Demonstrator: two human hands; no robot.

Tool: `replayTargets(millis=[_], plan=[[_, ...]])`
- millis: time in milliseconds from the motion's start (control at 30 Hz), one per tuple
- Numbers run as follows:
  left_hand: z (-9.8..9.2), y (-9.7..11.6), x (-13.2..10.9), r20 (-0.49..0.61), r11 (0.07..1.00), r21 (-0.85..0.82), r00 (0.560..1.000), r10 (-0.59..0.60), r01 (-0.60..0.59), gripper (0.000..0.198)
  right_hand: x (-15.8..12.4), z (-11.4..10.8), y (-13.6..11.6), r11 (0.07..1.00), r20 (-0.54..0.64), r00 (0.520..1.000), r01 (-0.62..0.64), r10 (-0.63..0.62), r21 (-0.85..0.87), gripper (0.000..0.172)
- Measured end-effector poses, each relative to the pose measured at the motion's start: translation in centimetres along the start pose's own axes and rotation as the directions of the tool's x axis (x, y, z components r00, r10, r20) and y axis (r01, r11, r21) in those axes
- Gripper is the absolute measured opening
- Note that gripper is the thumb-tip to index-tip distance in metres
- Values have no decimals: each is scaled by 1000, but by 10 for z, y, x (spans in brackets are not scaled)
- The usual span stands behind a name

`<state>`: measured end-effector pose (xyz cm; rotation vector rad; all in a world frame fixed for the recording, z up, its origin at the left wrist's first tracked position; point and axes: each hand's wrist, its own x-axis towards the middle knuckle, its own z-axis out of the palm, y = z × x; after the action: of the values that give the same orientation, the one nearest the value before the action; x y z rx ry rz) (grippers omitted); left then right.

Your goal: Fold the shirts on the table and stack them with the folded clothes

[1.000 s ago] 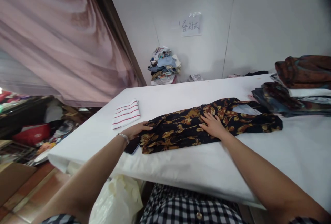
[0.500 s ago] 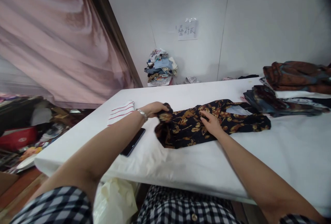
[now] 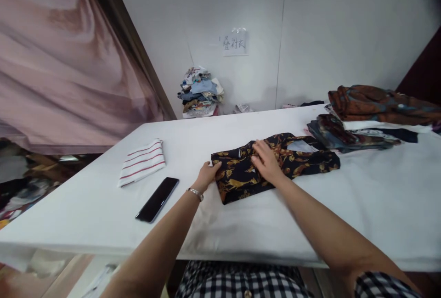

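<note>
A dark shirt with a golden-brown print lies folded into a long strip on the white-covered table. Its left end is doubled over, and a pale patch shows near its collar at the right. At that left end, my left hand, with a bracelet on the wrist, pinches the folded edge. My right hand rests on the middle of the shirt, fingers spread over the fabric.
A black phone and a folded white cloth with red stripes lie to the left. Folded clothes and a brown garment are stacked at right. Beyond the table's back edge stands a clothes pile.
My left hand has brought the shirt's left end over and down, so the bunched end is now a flat fold. My right hand stays on the shirt. The view has shifted.
</note>
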<state>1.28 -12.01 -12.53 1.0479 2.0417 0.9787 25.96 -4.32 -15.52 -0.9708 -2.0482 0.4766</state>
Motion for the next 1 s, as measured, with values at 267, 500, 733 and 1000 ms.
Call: replayTargets(millis=[267,500,733,1000], plan=[[3,11,-2,-38,996,-8,996,84,-84,40,-12,2,-27,981,466,885,114,-28,-159,51],[-85,-30,-13,-211,948,314,977,26,43,47,-15,2,-33,978,581,813,137,-22,-155,51],[-93,-56,-15,-221,942,322,975,-21,93,45,-16,1,-47,974,487,868,188,-102,-130,59],[-64,30,-40,-49,976,-210,998,50,-59,65,-11,10,-27,912,333,933,-247,134,326,44]])
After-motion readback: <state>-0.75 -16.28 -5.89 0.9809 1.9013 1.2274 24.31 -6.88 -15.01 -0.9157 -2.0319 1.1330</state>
